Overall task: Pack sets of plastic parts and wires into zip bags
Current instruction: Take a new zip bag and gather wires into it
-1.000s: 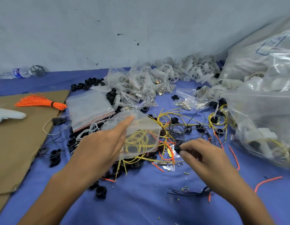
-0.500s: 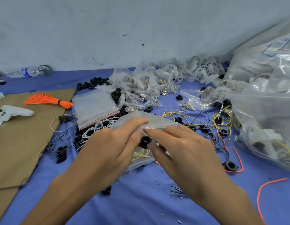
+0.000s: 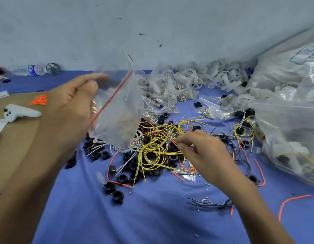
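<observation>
My left hand [image 3: 73, 106] holds a clear zip bag [image 3: 117, 110] with a red seal line, lifted above the blue table and blurred by motion. My right hand [image 3: 198, 148] is low over a tangle of yellow wires [image 3: 156, 147], its fingertips curled and pinching at a yellow strand. Several black plastic rings [image 3: 115, 192] lie scattered under and around the wires, with orange wires [image 3: 117, 180] and white wires [image 3: 98, 147] among them.
A heap of small filled zip bags [image 3: 163, 90] and white plastic wheels [image 3: 205, 76] lies at the back. A large clear sack [image 3: 289, 110] of parts fills the right. Cardboard [image 3: 12, 134] with a white tool [image 3: 19, 112] lies left; a bottle [image 3: 35, 69] by the wall.
The hands have parted. My left hand lifted the bag up and left; my right hand dropped from the bag's mouth down to the yellow wires.
</observation>
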A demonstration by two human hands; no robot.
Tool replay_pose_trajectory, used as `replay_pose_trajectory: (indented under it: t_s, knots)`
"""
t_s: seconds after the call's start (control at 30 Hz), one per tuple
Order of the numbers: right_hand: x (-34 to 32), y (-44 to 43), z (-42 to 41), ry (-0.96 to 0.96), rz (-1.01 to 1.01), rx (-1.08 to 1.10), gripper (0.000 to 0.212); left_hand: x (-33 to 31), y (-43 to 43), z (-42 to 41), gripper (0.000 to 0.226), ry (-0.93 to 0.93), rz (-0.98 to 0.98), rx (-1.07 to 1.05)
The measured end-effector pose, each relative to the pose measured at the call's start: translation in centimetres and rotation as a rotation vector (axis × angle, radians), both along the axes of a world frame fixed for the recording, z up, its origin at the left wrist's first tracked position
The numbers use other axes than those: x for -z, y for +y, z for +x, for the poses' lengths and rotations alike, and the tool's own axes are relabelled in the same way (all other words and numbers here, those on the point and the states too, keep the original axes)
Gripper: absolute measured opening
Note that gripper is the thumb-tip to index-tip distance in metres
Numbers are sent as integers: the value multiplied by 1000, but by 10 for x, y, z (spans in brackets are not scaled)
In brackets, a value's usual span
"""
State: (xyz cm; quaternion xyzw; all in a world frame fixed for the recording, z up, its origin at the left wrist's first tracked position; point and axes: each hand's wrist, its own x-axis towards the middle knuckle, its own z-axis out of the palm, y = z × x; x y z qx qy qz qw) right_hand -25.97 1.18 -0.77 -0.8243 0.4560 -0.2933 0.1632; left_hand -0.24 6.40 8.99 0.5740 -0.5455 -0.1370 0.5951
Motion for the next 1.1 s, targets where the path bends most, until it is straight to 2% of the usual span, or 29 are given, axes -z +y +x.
replay_pose_trajectory:
  t_s: [0.13,0.23,0.4,0.57,0.67,0.77,0.93,1.0,1.1]
  knots:
    - [39,-10,30,290,95,-195,31,1,2,9,28,23,0,0]
    - [59,-11,49,482,41,-244,44,6,6,15,29,36,22,-5]
    - [57,-12,47,452,-92,-214,20,12,13,21,28,25,48,-13]
    - [37,-17,29,69,-9,-169,3,17,12,21,28,-17,50,-20]
    - [28,-21,18,-239,56,-37,6,19,8,17,27,-62,39,-20]
    - [15,-23,5,-631,168,56,11,24,5,16,26,-96,36,-34]
    - [-11,-9,-20,-1143,422,-43,5,35,2,3,29,-216,95,-63]
    - [-17,3,-27,-1257,529,-116,8,41,3,-11,32,-289,121,-84]
    - [-22,23,-36,-1288,661,-154,11,51,4,-38,42,-463,183,-92]
